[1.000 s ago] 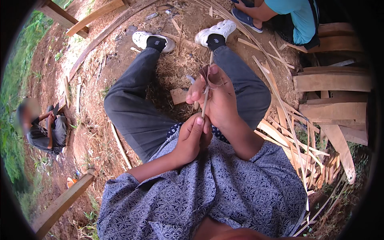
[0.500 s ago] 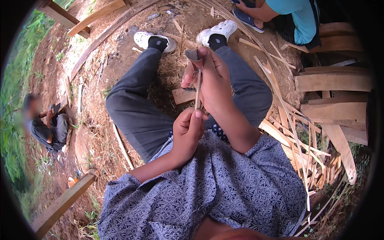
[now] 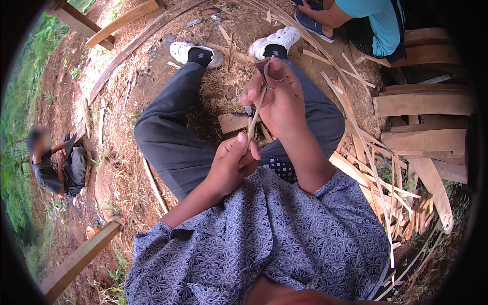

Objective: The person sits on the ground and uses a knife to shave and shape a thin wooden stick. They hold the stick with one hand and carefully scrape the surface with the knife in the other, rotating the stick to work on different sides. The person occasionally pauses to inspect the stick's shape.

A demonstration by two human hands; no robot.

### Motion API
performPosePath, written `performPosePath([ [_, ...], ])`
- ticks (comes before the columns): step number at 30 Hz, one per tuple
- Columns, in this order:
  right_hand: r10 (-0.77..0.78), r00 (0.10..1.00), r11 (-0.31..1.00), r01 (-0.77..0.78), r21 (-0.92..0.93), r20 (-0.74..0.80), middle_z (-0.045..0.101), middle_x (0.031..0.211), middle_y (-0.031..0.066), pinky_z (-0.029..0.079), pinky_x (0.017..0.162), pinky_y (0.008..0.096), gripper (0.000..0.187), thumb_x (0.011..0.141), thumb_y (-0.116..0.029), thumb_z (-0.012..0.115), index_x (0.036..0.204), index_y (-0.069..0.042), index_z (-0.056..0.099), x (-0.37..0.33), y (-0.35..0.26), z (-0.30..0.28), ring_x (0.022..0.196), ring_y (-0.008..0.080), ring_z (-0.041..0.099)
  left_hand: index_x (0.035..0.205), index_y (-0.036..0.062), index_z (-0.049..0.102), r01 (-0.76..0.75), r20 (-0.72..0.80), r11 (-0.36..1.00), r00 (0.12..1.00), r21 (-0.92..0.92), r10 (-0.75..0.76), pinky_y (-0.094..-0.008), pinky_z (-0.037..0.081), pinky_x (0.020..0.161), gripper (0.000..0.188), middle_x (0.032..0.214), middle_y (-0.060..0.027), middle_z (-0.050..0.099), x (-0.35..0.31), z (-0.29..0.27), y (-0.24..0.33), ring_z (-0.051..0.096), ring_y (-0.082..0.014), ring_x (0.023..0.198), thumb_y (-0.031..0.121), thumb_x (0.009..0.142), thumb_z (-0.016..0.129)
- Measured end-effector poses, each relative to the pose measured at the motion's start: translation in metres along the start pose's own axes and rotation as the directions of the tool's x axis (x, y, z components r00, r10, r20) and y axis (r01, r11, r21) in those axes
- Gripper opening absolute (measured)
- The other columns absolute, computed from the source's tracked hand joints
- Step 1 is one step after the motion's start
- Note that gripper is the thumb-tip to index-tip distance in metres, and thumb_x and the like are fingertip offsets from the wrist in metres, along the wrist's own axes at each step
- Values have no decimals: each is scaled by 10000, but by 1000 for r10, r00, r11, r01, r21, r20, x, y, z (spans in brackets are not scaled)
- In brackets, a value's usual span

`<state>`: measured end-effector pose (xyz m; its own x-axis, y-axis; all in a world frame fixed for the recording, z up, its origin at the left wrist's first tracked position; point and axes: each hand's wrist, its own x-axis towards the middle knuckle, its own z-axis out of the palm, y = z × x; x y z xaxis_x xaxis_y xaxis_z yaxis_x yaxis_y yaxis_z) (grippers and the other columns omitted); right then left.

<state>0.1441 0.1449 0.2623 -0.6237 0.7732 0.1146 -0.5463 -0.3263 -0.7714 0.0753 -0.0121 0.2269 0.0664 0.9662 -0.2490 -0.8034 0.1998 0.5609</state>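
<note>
Seated person working a slender wooden stick (image 3: 258, 108) with both hands, seen from above. The stick lies between the knees, slanting from the near left to the far right. The left hand (image 3: 230, 158) is closed on its near end, thumb uppermost. The right hand (image 3: 284, 113), farther off, pinches a curled brown sheet (image 3: 261, 67) under its thumb, at the stick's far part; whether its hidden fingers press the wood cannot be told. Beyond the left hand, a flat wooden block (image 3: 235, 123) rests on the ground. To the right lie loose pale strips (image 3: 373, 178) and curved timbers (image 3: 424, 105). A person in turquoise (image 3: 385, 30) sits far right; another in dark clothing (image 3: 48, 173) sits left.
</note>
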Motion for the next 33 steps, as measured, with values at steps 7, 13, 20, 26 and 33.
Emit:
performPosePath([
  [7, 0, 996, 987, -14, 160, 89, 581, 657, 82, 516, 645, 368, 376, 1060, -431, 420, 945, -88, 521, 11, -4, -4, 628, 239, 615, 766, 128, 457, 233, 129, 931, 970, -280, -204, -233, 198, 418, 471, 586, 54, 295, -1, 15, 5, 230, -62, 454, 476, 1070, 368],
  [13, 218, 972, 975, -221, -24, -81, 580, 647, 89, 515, 577, 347, 390, 1035, -451, 470, 955, -70, 500, -33, 19, 7, 570, 217, 599, 787, 164, 435, 117, 19, 979, 993, -164, -115, -228, 221, 405, 440, 601, 56, 315, 4, 14, 6, 250, -66, 457, 485, 1071, 338],
  [20, 93, 982, 995, -96, -10, -162, 557, 605, 70, 495, 560, 338, 359, 1022, -419, 532, 904, -80, 541, 8, -6, 13, 560, 213, 593, 779, 150, 422, 11, -86, 998, 996, -68, -17, -257, 226, 428, 440, 601, 40, 305, -1, 31, -12, 260, -83, 466, 467, 1074, 348],
  [26, 224, 974, 968, -220, -118, 20, 553, 633, 86, 506, 586, 358, 406, 1052, -437, 454, 939, -52, 512, -31, 24, 19, 584, 203, 588, 795, 145, 431, -124, -216, 990, 970, -62, 108, -254, 210, 408, 430, 582, 44, 304, 5, 24, -2, 236, -80, 452, 456, 1078, 343],
  [33, 55, 989, 993, -68, -92, -138, 561, 635, 84, 511, 613, 352, 364, 1042, -396, 492, 899, -63, 523, 13, -6, 3, 591, 211, 593, 795, 112, 430, -68, -114, 986, 990, 154, 87, -251, 244, 445, 421, 604, 36, 313, -4, 30, -30, 267, -78, 493, 402, 1090, 349],
])
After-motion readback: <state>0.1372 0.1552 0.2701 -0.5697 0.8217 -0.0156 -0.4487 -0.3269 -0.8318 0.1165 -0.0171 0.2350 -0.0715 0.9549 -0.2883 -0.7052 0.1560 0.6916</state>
